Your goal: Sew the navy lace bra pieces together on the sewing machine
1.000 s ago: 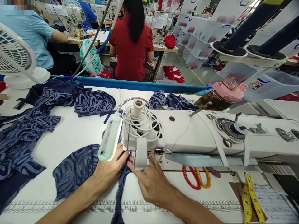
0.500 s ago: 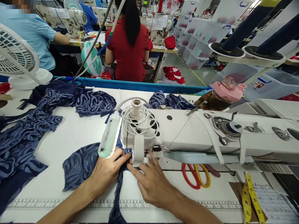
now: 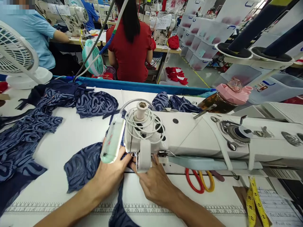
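A white sewing machine [image 3: 189, 129] spans the table, with a pale green lamp [image 3: 113, 138] beside its head. My left hand [image 3: 111, 171] is closed on navy fabric [image 3: 120, 197] at the needle area, thumb and index finger together. Just right of it, my right hand [image 3: 153, 179] presses on the same fabric, its fingertips partly hidden under the machine head. The strip of fabric hangs down between my wrists to the table's front edge. A patterned navy cup piece [image 3: 82, 167] lies left of my left hand.
Patterned navy garments [image 3: 28, 135] are heaped at the left. Red-handled scissors [image 3: 194, 181], yellow-handled scissors [image 3: 207, 182] and a tape measure [image 3: 254, 205] lie right. Behind are a fan [image 3: 17, 53], a pink-lidded bottle [image 3: 227, 96] and a person in red [image 3: 130, 50].
The strip's lower end has shifted slightly right, and my right fingers are tucked further under the machine head. The view has moved a little.
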Demonstrator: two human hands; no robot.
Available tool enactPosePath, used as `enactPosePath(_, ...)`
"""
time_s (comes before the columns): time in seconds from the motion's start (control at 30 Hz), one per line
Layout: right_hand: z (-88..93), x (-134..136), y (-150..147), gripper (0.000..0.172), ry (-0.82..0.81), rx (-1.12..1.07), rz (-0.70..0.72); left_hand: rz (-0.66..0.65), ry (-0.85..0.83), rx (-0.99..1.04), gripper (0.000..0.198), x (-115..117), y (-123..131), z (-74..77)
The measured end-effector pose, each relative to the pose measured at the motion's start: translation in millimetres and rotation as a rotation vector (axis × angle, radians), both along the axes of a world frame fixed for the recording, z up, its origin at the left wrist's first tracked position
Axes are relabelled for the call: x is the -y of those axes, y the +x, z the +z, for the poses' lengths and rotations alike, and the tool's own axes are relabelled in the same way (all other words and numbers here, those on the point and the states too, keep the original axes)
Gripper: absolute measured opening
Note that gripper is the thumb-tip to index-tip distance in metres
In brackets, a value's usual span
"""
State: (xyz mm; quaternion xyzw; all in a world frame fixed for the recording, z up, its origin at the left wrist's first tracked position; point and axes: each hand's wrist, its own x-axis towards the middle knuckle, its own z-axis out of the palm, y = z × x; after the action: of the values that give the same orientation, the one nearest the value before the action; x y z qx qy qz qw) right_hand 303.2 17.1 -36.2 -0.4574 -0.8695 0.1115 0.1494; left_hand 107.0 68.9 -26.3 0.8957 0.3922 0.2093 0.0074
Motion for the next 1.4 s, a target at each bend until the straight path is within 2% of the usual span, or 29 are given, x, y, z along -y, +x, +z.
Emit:
enactPosePath(0.1, 1.4, -4, 3, 0.029, 0.053, -0.111, -0.042, 0.146, 0.143, -0.059, 0.042, 35, 12, -4.0)
enactPosePath(0.2, 1.8, -4, 6, 0.028, 0.100, -0.128, -0.088, 0.142, 0.208, -0.053, 0.047, 52, -7, -14.8)
enactPosePath(0.3, -0.5, -2, 3, 0.038, 0.147, -0.047, -0.075, 0.050, 0.289, -0.133, 0.048, 32, -48, -15.2)
enactPosePath(0.37, -2.7, 1, -2, 0.042, 0.182, -0.018, -0.049, -0.028, 0.327, -0.171, 0.043, 11, -66, -7.6)
enactPosePath(0.4, -3.6, 2, -4, 0.043, 0.196, -0.014, -0.036, -0.037, 0.326, -0.162, 0.034, 3, -69, -2.7)
enactPosePath(0.43, -4.3, 3, -6, 0.043, 0.203, -0.014, -0.024, -0.018, 0.297, -0.144, 0.029, -2, -67, 2.1)
enactPosePath(0.5, -4.9, 4, -8, 0.041, 0.210, -0.029, -0.021, 0.057, 0.218, -0.105, 0.036, -5, -51, 9.5)
enactPosePath(0.57, -4.3, 4, -9, 0.041, 0.205, -0.047, -0.030, 0.116, 0.226, -0.088, 0.031, -1, -29, 12.2)
enactPosePath(0.67, -2.2, 3, -9, 0.041, 0.204, -0.048, -0.055, 0.087, 0.361, -0.042, 0.022, 8, -7, 9.0)
enactPosePath(0.73, -0.9, 3, -9, 0.034, 0.205, -0.043, -0.055, 0.018, 0.377, -0.029, 0.017, 12, -1, 3.4)
enactPosePath(0.83, -0.1, 4, -8, 0.021, 0.187, -0.053, -0.039, -0.050, 0.254, -0.032, 0.019, 14, -4, -8.6)
enactPosePath(0.93, -0.9, 6, -7, 0.029, 0.134, -0.085, -0.036, -0.059, 0.087, 0.067, 0.017, 10, -15, -17.8)
enactPosePath(1.0, -1.6, 6, -6, 0.033, 0.128, -0.107, -0.029, -0.090, 0.093, 0.101, 0.022, 6, -21, -19.0)
enactPosePath(1.13, -0.7, 6, -7, 0.032, 0.191, -0.109, 0.000, -0.180, 0.201, 0.012, 0.025, -1, -23, -15.0)
enactPosePath(1.27, 1.6, 7, -7, 0.036, 0.211, -0.077, 0.012, -0.182, 0.033, -0.054, 0.028, -10, -26, -16.2)
enactPosePath(1.4, 2.6, 7, -7, 0.035, 0.214, -0.078, 0.000, -0.242, -0.019, -0.052, 0.050, -17, -33, -19.1)
